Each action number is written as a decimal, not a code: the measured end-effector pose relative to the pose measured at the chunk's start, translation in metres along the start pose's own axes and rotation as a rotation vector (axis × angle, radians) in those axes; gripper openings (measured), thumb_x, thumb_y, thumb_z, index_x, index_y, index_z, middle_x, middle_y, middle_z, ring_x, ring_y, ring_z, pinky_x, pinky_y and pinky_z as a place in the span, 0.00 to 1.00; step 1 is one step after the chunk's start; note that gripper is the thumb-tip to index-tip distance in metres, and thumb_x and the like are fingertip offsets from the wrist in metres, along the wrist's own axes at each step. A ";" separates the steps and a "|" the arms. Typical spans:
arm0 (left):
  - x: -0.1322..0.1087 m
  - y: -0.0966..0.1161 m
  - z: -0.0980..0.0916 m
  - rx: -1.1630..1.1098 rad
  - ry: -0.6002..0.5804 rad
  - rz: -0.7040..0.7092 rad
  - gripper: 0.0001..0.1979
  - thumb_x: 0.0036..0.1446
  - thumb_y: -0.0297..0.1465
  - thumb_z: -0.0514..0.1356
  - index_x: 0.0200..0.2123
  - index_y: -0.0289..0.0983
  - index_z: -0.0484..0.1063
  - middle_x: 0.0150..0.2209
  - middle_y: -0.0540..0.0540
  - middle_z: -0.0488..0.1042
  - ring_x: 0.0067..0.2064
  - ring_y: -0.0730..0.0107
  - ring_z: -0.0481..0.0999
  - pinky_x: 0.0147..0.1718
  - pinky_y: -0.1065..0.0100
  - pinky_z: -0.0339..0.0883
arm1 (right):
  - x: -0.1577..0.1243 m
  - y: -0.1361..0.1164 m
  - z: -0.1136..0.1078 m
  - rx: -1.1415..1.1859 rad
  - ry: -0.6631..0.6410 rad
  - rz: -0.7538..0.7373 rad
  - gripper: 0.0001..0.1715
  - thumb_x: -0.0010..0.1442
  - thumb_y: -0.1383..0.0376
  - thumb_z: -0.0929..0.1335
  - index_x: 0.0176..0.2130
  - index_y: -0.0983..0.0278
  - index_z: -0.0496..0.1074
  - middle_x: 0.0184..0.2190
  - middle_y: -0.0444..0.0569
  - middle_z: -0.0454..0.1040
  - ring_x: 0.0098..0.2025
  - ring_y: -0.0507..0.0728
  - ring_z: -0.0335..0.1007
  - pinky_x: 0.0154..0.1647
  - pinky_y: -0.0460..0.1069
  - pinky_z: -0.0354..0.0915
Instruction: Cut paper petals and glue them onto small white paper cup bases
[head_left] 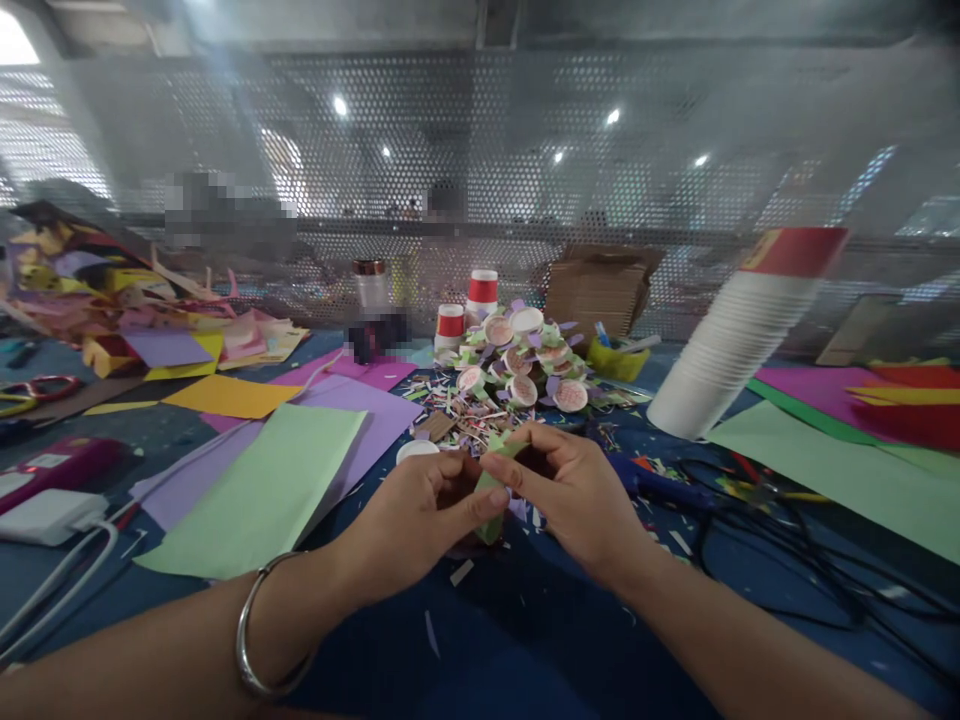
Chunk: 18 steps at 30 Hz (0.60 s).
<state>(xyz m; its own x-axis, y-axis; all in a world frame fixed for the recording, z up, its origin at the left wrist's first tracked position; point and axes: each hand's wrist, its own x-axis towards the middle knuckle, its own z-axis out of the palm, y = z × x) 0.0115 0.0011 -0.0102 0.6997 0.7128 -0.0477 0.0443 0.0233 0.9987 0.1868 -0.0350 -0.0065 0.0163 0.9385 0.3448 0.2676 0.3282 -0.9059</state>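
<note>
A small strip of light green paper (pixel 491 528) is pinched between both hands above the blue table. My left hand (pixel 427 515), with a silver bangle at the wrist, is closed on its left side. My right hand (pixel 566 490) grips its upper end between thumb and fingers. A bit of purple paper (pixel 517 508) shows just under the right fingers. Beyond the hands lies a pile of round paper pieces (pixel 521 362) with green and purple tabs, amid paper scraps (pixel 469 425). A white disc (pixel 417 450) sits behind my left hand.
Light green sheets (pixel 259 490) and purple sheets lie at left. A tall leaning stack of paper cups (pixel 739 340) stands at right. Black cables (pixel 795 555) and a blue-handled tool (pixel 660 484) lie beside my right arm. A mesh partition (pixel 480 150) runs behind the table.
</note>
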 end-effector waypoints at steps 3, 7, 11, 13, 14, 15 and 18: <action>0.001 -0.004 -0.002 -0.021 -0.006 0.040 0.14 0.60 0.41 0.65 0.36 0.35 0.70 0.30 0.51 0.73 0.29 0.76 0.72 0.28 0.73 0.67 | 0.000 -0.001 0.001 0.010 -0.017 -0.003 0.19 0.58 0.50 0.74 0.28 0.62 0.74 0.24 0.43 0.74 0.27 0.53 0.69 0.31 0.48 0.67; 0.001 -0.007 -0.005 0.005 0.010 0.086 0.13 0.60 0.40 0.65 0.33 0.36 0.71 0.28 0.52 0.72 0.27 0.77 0.70 0.27 0.72 0.66 | 0.000 -0.001 0.001 0.001 0.001 -0.024 0.18 0.60 0.51 0.73 0.29 0.61 0.75 0.26 0.43 0.73 0.29 0.53 0.68 0.32 0.48 0.67; 0.000 -0.007 -0.005 -0.010 -0.003 0.040 0.15 0.55 0.40 0.69 0.36 0.36 0.72 0.31 0.51 0.73 0.30 0.75 0.73 0.29 0.71 0.68 | 0.000 -0.001 0.000 -0.011 0.027 -0.033 0.18 0.61 0.53 0.72 0.27 0.62 0.73 0.25 0.41 0.69 0.27 0.51 0.63 0.28 0.47 0.63; 0.000 -0.007 -0.005 -0.010 -0.001 0.032 0.15 0.54 0.40 0.70 0.36 0.36 0.71 0.31 0.51 0.73 0.30 0.74 0.72 0.29 0.71 0.67 | 0.000 -0.001 -0.001 -0.009 0.029 -0.036 0.17 0.61 0.54 0.72 0.27 0.62 0.73 0.24 0.41 0.68 0.26 0.51 0.62 0.26 0.46 0.62; 0.000 -0.007 -0.005 0.000 0.003 0.037 0.15 0.54 0.40 0.69 0.35 0.36 0.71 0.31 0.51 0.72 0.30 0.74 0.72 0.29 0.71 0.67 | 0.000 -0.002 -0.002 -0.007 0.030 -0.038 0.17 0.61 0.54 0.73 0.27 0.62 0.73 0.24 0.41 0.68 0.26 0.51 0.62 0.26 0.46 0.62; 0.000 -0.006 -0.005 0.014 0.006 0.043 0.14 0.55 0.39 0.69 0.35 0.36 0.71 0.31 0.52 0.71 0.29 0.75 0.71 0.29 0.71 0.67 | 0.000 -0.002 -0.002 -0.005 0.031 -0.041 0.17 0.61 0.54 0.73 0.28 0.62 0.74 0.24 0.41 0.69 0.26 0.51 0.63 0.26 0.46 0.62; -0.001 -0.003 -0.005 0.054 0.021 0.063 0.14 0.58 0.40 0.67 0.34 0.36 0.70 0.29 0.53 0.70 0.29 0.76 0.70 0.28 0.72 0.66 | 0.000 -0.004 -0.003 -0.008 0.036 -0.050 0.17 0.60 0.54 0.73 0.27 0.62 0.74 0.24 0.41 0.70 0.27 0.51 0.63 0.27 0.46 0.62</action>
<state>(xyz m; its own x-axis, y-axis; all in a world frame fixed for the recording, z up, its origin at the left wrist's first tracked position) 0.0075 0.0038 -0.0135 0.6873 0.7262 0.0159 0.0393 -0.0591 0.9975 0.1888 -0.0366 -0.0019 0.0376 0.9165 0.3982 0.2770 0.3733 -0.8854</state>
